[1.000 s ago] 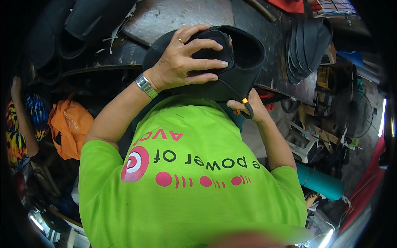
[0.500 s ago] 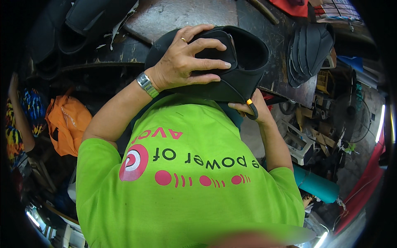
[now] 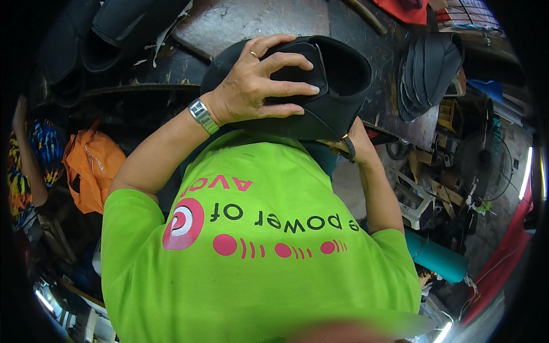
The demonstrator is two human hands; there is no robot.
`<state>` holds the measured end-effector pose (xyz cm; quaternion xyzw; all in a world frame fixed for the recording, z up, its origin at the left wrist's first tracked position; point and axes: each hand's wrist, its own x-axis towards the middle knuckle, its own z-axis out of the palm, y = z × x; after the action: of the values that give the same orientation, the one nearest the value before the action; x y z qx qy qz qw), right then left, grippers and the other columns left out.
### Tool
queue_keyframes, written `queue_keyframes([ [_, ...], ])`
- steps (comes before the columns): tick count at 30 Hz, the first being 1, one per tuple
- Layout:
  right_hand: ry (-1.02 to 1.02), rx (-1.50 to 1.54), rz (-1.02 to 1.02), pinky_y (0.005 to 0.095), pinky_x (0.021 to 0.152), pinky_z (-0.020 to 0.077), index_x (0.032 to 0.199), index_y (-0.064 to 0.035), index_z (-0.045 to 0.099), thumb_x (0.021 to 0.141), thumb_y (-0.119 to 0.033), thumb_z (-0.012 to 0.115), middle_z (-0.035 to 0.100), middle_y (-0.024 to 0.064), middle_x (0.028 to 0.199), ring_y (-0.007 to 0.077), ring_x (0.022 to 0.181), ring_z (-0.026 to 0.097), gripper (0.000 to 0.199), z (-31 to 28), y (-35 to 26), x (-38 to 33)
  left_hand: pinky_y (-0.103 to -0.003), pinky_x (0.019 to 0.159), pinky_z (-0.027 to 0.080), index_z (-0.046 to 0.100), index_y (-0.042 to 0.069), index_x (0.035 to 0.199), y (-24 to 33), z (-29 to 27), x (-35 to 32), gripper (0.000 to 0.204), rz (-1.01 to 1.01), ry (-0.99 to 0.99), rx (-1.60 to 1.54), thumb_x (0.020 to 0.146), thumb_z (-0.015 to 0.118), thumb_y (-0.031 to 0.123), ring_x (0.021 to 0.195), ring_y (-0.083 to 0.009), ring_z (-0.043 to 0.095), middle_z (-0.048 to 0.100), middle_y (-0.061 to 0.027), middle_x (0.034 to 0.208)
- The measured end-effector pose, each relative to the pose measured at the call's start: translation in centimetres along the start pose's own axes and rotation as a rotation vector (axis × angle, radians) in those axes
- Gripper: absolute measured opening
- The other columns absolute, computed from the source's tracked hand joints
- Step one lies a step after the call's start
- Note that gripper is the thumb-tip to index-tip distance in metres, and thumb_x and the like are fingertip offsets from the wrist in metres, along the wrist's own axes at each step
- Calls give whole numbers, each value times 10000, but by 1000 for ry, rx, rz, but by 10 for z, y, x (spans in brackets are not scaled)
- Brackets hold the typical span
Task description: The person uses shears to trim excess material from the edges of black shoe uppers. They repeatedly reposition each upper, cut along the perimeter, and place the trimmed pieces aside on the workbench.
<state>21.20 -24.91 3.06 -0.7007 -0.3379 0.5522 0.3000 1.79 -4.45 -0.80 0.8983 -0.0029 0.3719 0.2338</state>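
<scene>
A black shoe upper (image 3: 343,108) with a wide opening lies at the near edge of the bench, against my green shirt. My left hand (image 3: 260,80) grips it from the left, fingers spread over its flap. Under its right side, my right hand (image 3: 357,140) is curled round what looks like scissors (image 3: 349,151). Only a dark handle loop with a bit of orange shows; the blades are hidden behind the upper.
On the dark bench (image 3: 386,68), a stack of black curved pieces (image 3: 429,77) stands at the right. More black uppers (image 3: 117,26) sit at the far left. An orange bag (image 3: 94,171) hangs at left, near another person's arm (image 3: 31,166). A fan (image 3: 486,157) stands at right.
My right hand has shifted slightly up, and less orange shows on the handle loop. My left hand and the upper stay nearly still.
</scene>
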Motion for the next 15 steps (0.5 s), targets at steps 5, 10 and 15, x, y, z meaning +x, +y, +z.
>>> queue_keyframes([
  [5, 42, 62, -75, 227, 560, 443, 1060, 18, 692, 722, -124, 877, 706, 20, 877, 64, 646, 582, 410, -1, -6, -2, -492, 1129, 343, 768, 317, 1119, 2, 1, 0, 410, -38, 11, 2, 723, 860, 364, 1381, -328, 404, 602, -5, 1319],
  [10, 103, 103, 21, 234, 597, 470, 1055, 12, 682, 721, -123, 876, 689, 38, 875, 78, 686, 600, 409, -1, 0, -5, -482, 1138, 331, 766, 325, 1113, 4, 2, 0, 415, -43, 23, 40, 714, 862, 382, 1386, -310, 403, 598, 14, 1327],
  [15, -106, 410, 8, 252, 605, 477, 1071, -14, 601, 826, -249, 773, 590, 36, 797, 106, 670, 590, 380, 16, 27, -20, -476, 1132, 340, 760, 333, 1112, 5, 6, 1, 427, -45, 43, 90, 703, 864, 393, 1382, -295, 408, 602, 25, 1310],
])
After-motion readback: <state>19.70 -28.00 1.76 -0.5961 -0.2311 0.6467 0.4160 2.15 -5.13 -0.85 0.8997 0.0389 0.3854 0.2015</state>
